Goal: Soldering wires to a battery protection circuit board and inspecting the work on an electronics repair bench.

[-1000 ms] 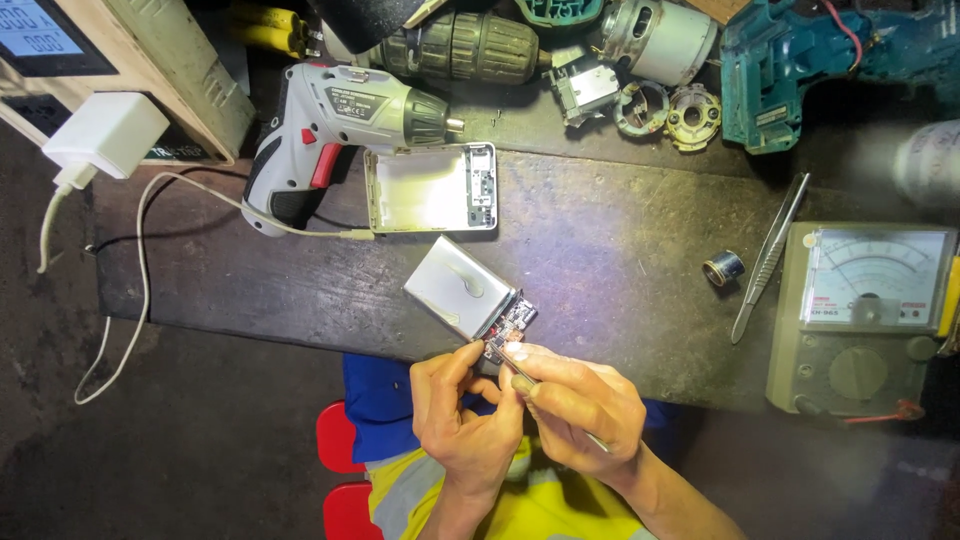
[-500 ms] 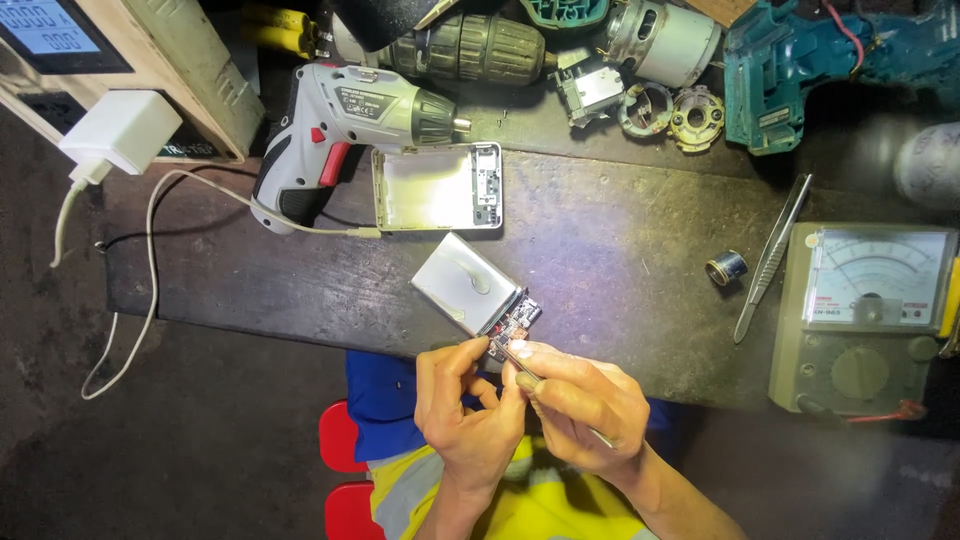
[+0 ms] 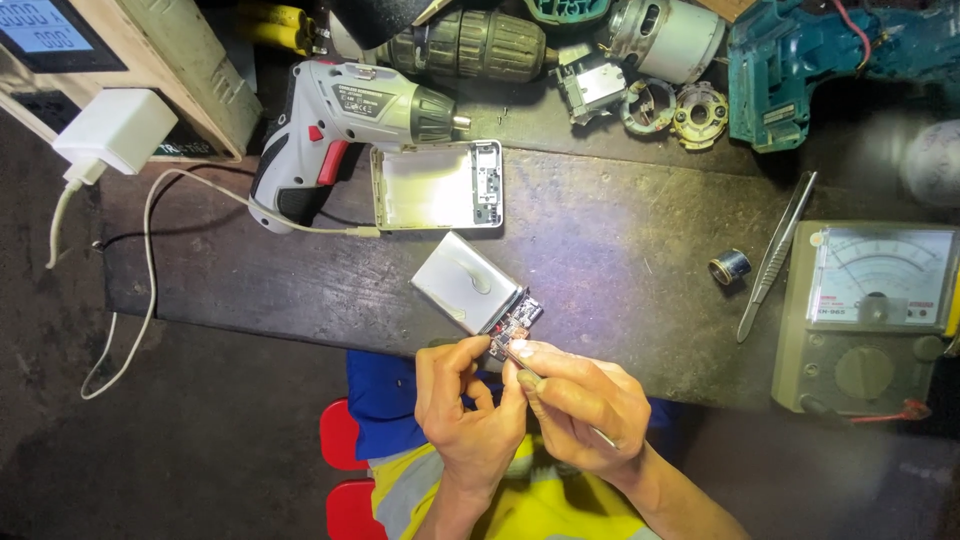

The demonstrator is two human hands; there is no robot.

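Note:
A flat silver battery pack (image 3: 463, 282) with a small dark circuit board (image 3: 514, 318) on its near end lies at the front edge of the dark workbench (image 3: 620, 250). My left hand (image 3: 468, 405) pinches the board's near corner. My right hand (image 3: 580, 400) grips a thin metal tool (image 3: 527, 362) whose tip touches the board. An open white plastic case (image 3: 437, 186) lies just behind the pack.
A white and red cordless screwdriver (image 3: 345, 125) lies left of the case, with a white cable and charger (image 3: 115, 130). Tweezers (image 3: 777, 255), a small metal cylinder (image 3: 729, 267) and an analog multimeter (image 3: 872, 315) sit on the right. Drill parts and motors line the back edge.
The view has shifted a little. Both hands remain at the circuit board with small finger movements; the battery pack stays in place.

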